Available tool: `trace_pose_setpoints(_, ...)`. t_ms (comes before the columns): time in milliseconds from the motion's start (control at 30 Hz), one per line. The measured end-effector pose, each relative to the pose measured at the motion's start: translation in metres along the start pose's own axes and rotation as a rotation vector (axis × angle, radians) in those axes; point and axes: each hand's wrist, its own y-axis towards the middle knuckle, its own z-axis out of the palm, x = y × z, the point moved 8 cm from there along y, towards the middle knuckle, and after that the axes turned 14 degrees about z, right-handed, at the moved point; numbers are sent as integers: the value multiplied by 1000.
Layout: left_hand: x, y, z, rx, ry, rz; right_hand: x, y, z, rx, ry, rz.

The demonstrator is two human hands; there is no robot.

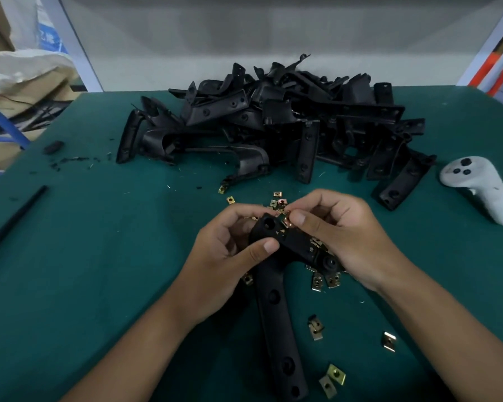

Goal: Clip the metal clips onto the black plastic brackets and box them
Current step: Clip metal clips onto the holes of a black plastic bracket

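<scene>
**A:** Where do you stand with the job?

**B:** Early, by the look of it. Your left hand (233,250) grips one black plastic bracket (276,300) near its upper end, fingers (263,248) curled round it, with the long arm of the part running down toward you over the green counter (99,256). Your right hand (340,239) pinches a single metal clip (287,220) between thumb and forefinger and holds it right at the bracket's top edge.

**A:** Is that clip seated?

**B:** You can't call it seated from this view. It touches the edge, but whether it has slid home is hidden by your fingertips. I judge you are in the middle of fitting it.

**A:** And what remains?

**B:** Most of it. The heap of brackets (288,126) lies at the far side of the counter, well apart from your hands, and none of those shows a clip that I can make out. Loose clips (317,329) are scattered around and under your hands, some just beyond your knuckles and others nearer to you on the right.

**A:** Any boxed yet?

**B:** No finished bracket shows anywhere. A lined cardboard box (18,82) stands off the counter's left edge; whether it is the one you'll pack into, and what it holds, I can't tell. A white handheld controller (482,187) lies at the right, out of your way.
</scene>
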Motion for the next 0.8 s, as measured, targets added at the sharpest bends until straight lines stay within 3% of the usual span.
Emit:
trace_pose_setpoints(467, 0, 1, 2, 17, -31, 2, 1, -1, -2, 2, -93, -8)
trace_pose_setpoints(800, -7, 3, -4, -40, -3, 71, 4, -6, 6, 177, -170, -35)
